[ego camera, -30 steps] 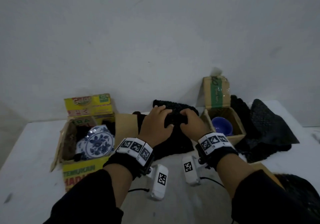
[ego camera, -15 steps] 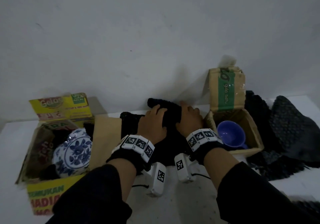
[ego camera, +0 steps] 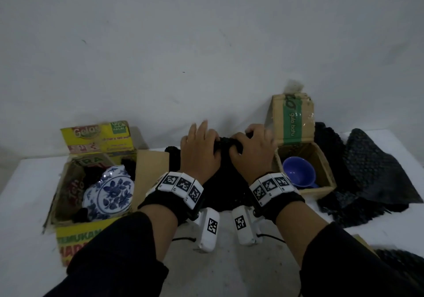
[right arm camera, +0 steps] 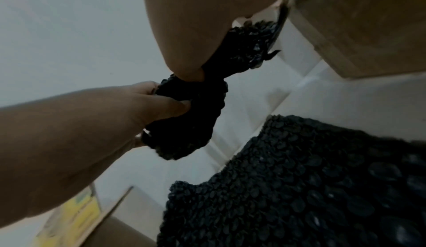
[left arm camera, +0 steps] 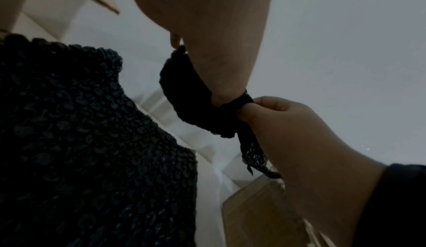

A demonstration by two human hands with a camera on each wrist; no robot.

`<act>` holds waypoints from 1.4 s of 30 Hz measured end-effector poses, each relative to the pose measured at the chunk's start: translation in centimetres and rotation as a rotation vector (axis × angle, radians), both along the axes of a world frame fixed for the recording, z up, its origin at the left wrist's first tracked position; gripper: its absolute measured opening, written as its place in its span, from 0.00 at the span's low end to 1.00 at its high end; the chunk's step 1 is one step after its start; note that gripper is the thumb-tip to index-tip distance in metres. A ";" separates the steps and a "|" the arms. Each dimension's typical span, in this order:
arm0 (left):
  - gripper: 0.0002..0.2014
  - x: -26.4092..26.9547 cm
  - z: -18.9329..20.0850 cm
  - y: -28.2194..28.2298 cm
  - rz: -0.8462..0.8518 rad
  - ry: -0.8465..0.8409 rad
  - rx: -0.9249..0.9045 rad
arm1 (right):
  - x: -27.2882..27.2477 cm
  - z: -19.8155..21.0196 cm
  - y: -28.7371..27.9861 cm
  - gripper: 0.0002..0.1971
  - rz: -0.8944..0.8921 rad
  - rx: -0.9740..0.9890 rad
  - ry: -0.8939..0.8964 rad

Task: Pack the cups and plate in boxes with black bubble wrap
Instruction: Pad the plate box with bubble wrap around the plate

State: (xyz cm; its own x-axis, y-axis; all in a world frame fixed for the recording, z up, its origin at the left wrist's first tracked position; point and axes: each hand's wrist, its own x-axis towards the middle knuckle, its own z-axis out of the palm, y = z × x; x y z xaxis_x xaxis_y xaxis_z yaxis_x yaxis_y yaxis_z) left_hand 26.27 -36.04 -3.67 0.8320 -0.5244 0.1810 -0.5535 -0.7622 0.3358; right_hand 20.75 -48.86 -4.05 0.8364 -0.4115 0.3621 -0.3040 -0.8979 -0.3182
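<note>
Gripping the bunched end of the black bubble wrap (ego camera: 226,144) with the left hand (ego camera: 199,156) and the right hand (ego camera: 252,156), thumbs and fingers curled tight into it, side by side and nearly touching, midway between the two boxes at the far side of the surface (ego camera: 229,273). Looks like gathering or rolling the sheet, judging by the bunched end.

To do it well:
- Hold firm on both sides so the bunched end does not spring open.
- Roll evenly toward the body, drawing in the loose sheet (left arm camera: 80,141) below without dragging it against either box.
- Mind the open flap of the yellow box (ego camera: 75,239), just beside the sheet, with the blue-and-white plate (ego camera: 110,193) leaning inside on black padding.
- Mind likewise the small box (ego camera: 319,192) just right of the right hand, with the purple cup (ego camera: 298,174) lying bare inside, not yet wrapped.

From the head view: layout only, with knuckles hiding the grip, plus a spare heap of bubble wrap (ego camera: 378,175) behind and right of the small box. From the wrist views, underneath: the pinch itself, the wrap twisted into a tight wad (right arm camera: 191,119) lifted clear of the sheet, a ragged tail hanging from it. Cannot tell from any view whether anything sits inside the wad.
</note>
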 end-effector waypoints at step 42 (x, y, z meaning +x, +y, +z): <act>0.24 1.1 -2.9 32.0 0.087 0.617 -0.580 | 4.2 3.3 27.3 0.04 0.623 -0.157 0.801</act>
State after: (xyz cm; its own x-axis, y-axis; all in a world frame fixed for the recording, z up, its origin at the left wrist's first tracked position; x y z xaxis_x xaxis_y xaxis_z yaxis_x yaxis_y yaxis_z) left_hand 27.35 -4.05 -6.58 0.9030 -0.4183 -0.0983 -0.0900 -0.4078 0.9086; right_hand 24.90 -21.59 -0.79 0.9052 0.1823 -0.3838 0.1589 -0.9830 -0.0923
